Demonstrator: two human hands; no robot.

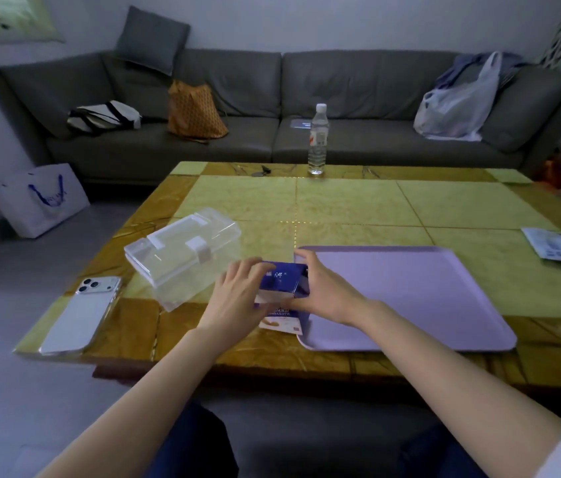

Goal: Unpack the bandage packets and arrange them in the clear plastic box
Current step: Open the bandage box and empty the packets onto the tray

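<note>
Left hand (237, 291) and right hand (324, 291) together grip a blue box (282, 279) at the tray's (410, 298) left edge. The clear box (182, 257) sits closed, left of the tray.

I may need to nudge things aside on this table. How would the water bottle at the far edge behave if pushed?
The water bottle is tall, narrow and upright, so a push near its cap would probably tip it; once down, its round body would likely roll. It stands near the table's far edge, so it might drop off. It looks like thin clear plastic: probably dentable, not fragile.
</note>
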